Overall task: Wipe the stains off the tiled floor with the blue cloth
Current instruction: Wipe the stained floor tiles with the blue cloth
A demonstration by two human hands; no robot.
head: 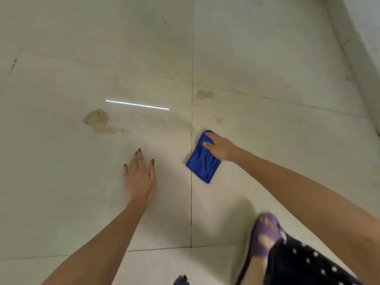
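A: How far along was the wiping at that moment?

B: Barely begun, by my judgement; the folded bright-blue cloth (202,161) lay on the pale glossy tiled floor (61,202), just right of the dark vertical grout line (191,202), and I saw no stain under it.

A: Who had hold of it?

B: The right hand (221,150) rested on its far half, fingers (212,138) fairly straight and laid over the fabric, pressing it down rather than gripping it; the near half lay free and creased.

A: And the other hand?

B: The left hand (139,177) lay palm-down on bare tile left of the grout line; its fingers were straight and close together, thumb out, holding nothing. It looked like a prop for the body.

A: What was left to do?

B: Nearly all of it. The large brownish blotchy stain (98,121) sat beyond the left hand, well apart from the cloth, not yet wiped; a smaller tan stain (204,94) sat past the cloth, beside the grout line; two faint tan spots (218,120) lay between that stain and the cloth, near its far edge — the closest targets, I'd guess.

A: Any patch already clean?

B: I couldn't tell; the sheen hid any streaks.
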